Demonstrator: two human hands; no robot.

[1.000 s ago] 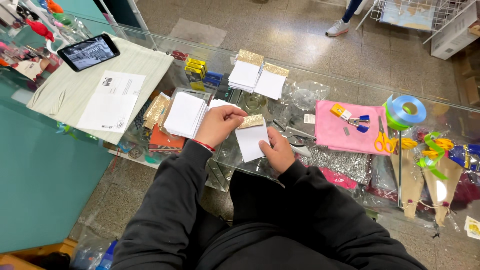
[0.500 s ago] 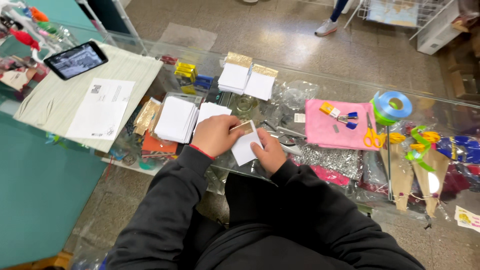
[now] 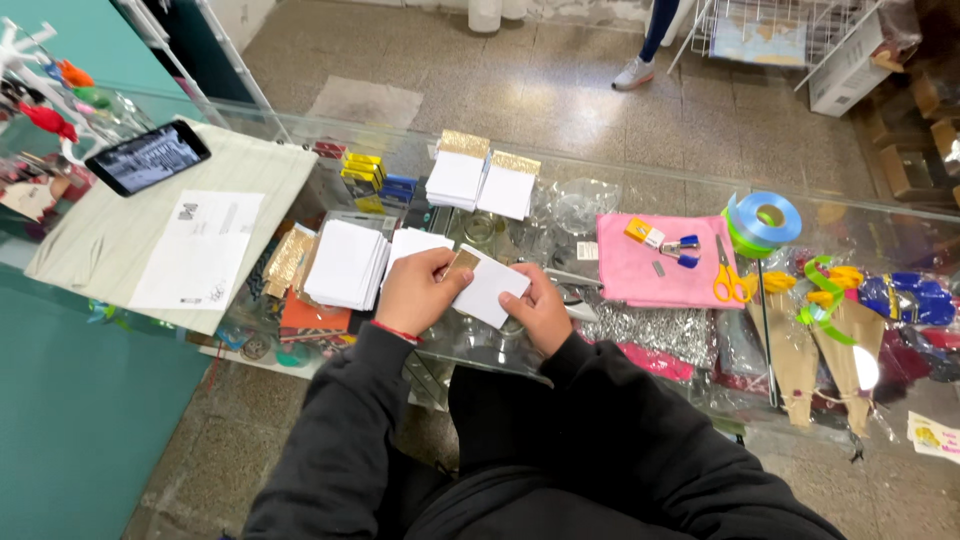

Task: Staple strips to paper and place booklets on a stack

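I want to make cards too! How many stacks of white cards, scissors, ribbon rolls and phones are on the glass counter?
White card stacks: 4
Scissors: 1
Ribbon rolls: 2, blue over green
Phones: 1
Total: 8
The left hand and right hand hold one more white card, not counted.

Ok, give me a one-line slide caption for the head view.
Both hands, left hand and right hand, hold a white card with gold strip over a cluttered glass counter.
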